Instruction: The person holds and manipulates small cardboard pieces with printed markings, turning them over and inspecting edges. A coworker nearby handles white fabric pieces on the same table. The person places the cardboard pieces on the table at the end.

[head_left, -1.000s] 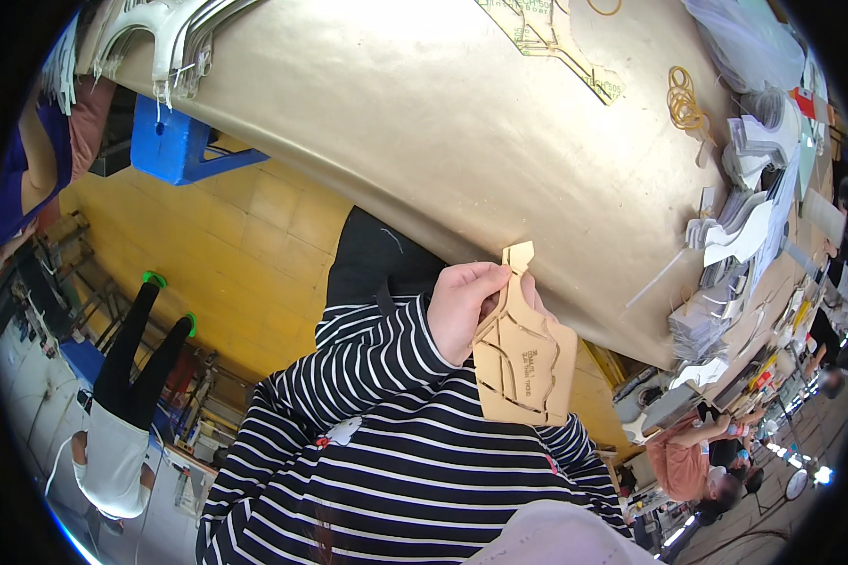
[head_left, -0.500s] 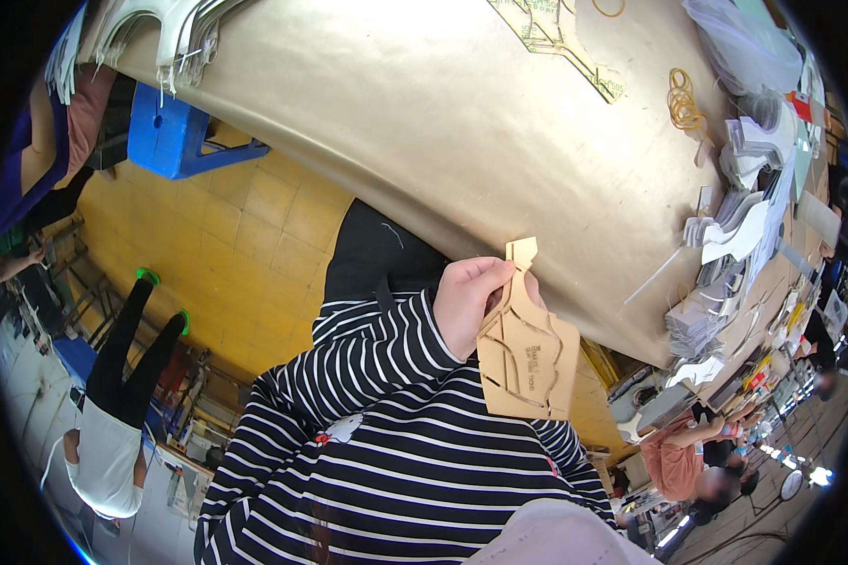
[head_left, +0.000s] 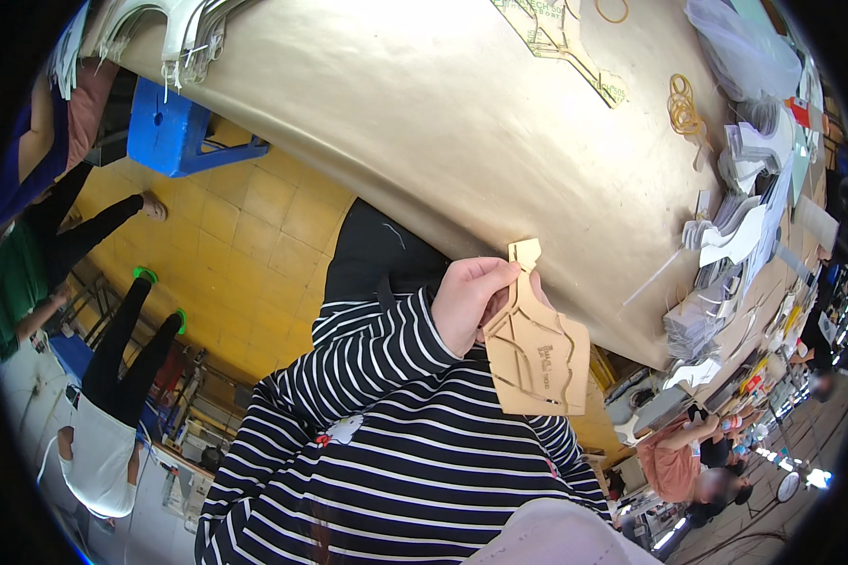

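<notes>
A flat tan board template with curved slots cut through it and small print hangs over my striped top, near the table edge. My left hand is closed on its narrow neck, thumb in front and the other fingers curled. On the neck's other side a bit of my right hand shows, its fingers against the board; the rest of that hand is hidden behind it. A second slotted template, yellowish with green print, lies farther off on the tan-covered table.
Rubber bands lie on the right of the table, by stacked white cut pieces. More white pieces stand at the far left. A blue stool is beside the table. A person in a white top and others are around.
The template's wide end has swung slightly to the right, while my left hand has barely shifted. At the left, a person in green has come further into view.
</notes>
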The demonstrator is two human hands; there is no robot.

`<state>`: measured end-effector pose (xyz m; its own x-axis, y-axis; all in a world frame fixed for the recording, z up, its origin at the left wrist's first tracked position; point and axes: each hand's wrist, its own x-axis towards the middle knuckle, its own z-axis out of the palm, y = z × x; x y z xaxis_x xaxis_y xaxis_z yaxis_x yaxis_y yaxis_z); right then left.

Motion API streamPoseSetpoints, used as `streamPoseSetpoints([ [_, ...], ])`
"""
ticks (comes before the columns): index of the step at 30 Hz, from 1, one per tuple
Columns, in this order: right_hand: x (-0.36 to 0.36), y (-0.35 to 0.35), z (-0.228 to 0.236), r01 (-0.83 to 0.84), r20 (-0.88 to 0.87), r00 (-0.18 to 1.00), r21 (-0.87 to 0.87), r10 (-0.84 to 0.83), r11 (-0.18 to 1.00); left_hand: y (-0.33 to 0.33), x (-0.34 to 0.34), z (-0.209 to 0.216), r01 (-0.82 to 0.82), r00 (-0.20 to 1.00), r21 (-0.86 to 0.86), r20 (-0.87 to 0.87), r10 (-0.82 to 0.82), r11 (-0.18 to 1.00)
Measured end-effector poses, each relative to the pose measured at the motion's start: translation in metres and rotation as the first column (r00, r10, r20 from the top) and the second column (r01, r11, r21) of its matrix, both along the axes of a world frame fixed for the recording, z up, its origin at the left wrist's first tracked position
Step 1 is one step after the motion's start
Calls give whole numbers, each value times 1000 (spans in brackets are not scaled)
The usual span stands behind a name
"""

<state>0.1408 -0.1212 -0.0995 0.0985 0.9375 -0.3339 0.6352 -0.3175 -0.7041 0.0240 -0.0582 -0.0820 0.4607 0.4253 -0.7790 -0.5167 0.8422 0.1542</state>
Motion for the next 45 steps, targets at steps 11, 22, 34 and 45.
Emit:
streamPoseSetpoints([
  [11, 5, 14, 10, 42, -102, 993, -197, -63, 979, 11, -4, -6, 64, 998, -33, -5, -65, 997],
  [22, 8, 12, 11, 148, -197, 944, -463, -265, 874, 13, -3, -10, -14, 1000, -73, 20, 16, 997],
  [34, 2, 18, 18, 23, -67, 997, -179, -36, 984, 14, 0, -8, -69, 994, -86, 75, 75, 994],
  [45, 0, 19, 23, 28, -59, 998, -146, -37, 989, 14, 0, -11, -113, 988, -131, 92, 126, 985],
])
